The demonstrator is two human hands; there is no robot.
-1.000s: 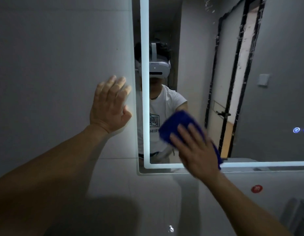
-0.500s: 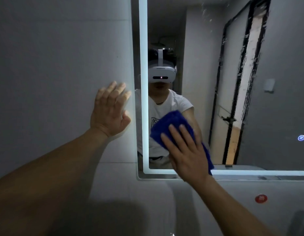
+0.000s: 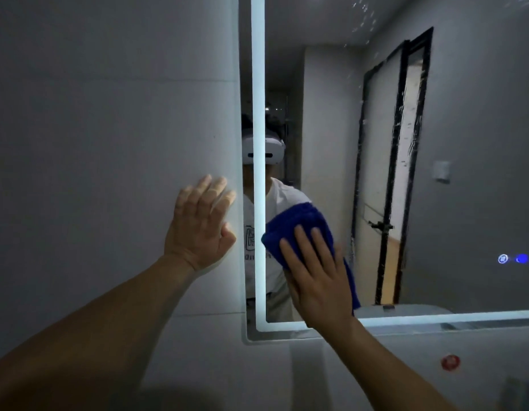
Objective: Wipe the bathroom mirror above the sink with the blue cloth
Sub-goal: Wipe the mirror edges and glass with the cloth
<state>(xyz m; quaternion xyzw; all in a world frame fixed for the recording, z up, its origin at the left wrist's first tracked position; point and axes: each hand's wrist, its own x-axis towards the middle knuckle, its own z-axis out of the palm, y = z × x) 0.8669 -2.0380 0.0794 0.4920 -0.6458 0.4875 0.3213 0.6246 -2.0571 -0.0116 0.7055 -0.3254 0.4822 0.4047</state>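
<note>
Head view: right hand point(image 3: 316, 280), fingers flat, presses the blue cloth point(image 3: 298, 229) against the mirror point(image 3: 465, 143) near its lower left corner; left hand point(image 3: 198, 223) rests open on the wall point(image 3: 109, 143). Upper streaks risk being missed if wiping stays low.

The mirror point(image 3: 465, 143) is recorded as glossy glass, smeared and flecked white toward the upper right. Its light strip point(image 3: 257, 84) is seen as smooth and frosted. The blue cloth point(image 3: 298, 223) is noted as soft, matt, napped fabric. The wall tiles point(image 3: 109, 114) are seen smooth — faint satin sheen.
</note>
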